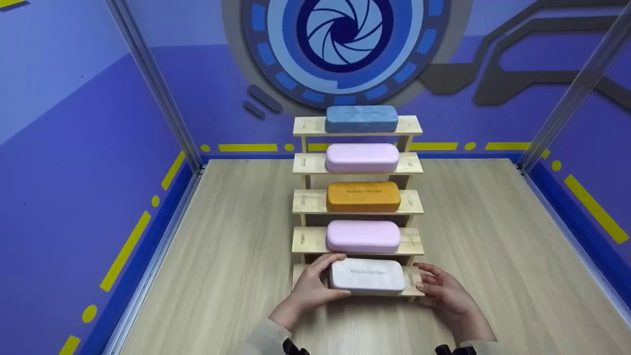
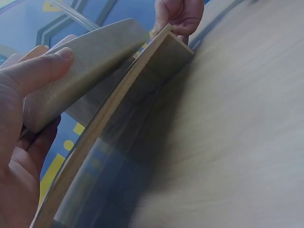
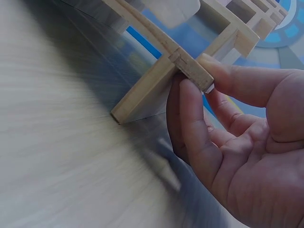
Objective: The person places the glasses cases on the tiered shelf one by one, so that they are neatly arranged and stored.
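At the bottom step of a wooden stepped rack (image 1: 298,241), my left hand (image 1: 311,291) grips the left end of a white glasses case (image 1: 367,276). Its thumb lies along the case's front and its fingers reach behind. In the left wrist view, a gap shows between the white case (image 2: 90,57) and the step's board (image 2: 107,111). My right hand (image 1: 451,293) pinches the right end of that same step; in the right wrist view the thumb (image 3: 232,78) is above the board and a finger is below it.
On the higher steps sit a pink case (image 1: 363,236), an orange case (image 1: 364,197), another pink case (image 1: 362,158) and a blue case (image 1: 361,119) at the top. The rack stands on a wood-grain table (image 1: 236,222) bordered by blue printed walls (image 1: 98,148).
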Demonstrator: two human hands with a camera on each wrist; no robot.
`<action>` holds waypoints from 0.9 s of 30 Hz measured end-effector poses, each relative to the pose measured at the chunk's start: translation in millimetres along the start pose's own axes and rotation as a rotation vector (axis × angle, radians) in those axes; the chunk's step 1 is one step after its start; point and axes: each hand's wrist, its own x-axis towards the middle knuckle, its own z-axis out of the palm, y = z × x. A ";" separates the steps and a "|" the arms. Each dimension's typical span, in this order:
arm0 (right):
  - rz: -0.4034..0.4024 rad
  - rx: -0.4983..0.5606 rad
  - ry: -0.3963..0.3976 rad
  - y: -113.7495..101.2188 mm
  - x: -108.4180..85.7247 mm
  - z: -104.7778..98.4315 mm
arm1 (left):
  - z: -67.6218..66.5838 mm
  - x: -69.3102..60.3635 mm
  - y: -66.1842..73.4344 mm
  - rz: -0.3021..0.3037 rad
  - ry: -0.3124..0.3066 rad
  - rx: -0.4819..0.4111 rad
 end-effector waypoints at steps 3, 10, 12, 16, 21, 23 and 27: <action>-0.002 0.003 -0.001 -0.4 -0.2 0.0 | 0.4 0.5 -0.2 -0.002 -0.008 0.019; 0.010 -0.007 0.013 -1.1 0.4 -0.9 | -3.6 2.0 -1.7 -0.046 -0.060 0.141; 0.012 -0.001 0.015 -0.8 0.3 -1.1 | -5.2 2.6 -2.7 -0.053 -0.081 0.186; 0.015 -0.006 0.011 -0.3 -0.6 -0.8 | -7.1 3.1 -4.0 -0.054 -0.111 0.259; 0.017 -0.020 0.002 -0.9 -1.1 -0.7 | -7.6 3.9 -3.5 -0.059 -0.124 0.286; 0.017 -0.011 -0.002 -0.9 -1.1 -1.0 | -7.5 4.1 -3.2 -0.061 -0.125 0.289; 0.005 0.014 -0.028 -0.2 -0.9 -1.8 | -7.6 3.7 -3.7 -0.058 -0.127 0.304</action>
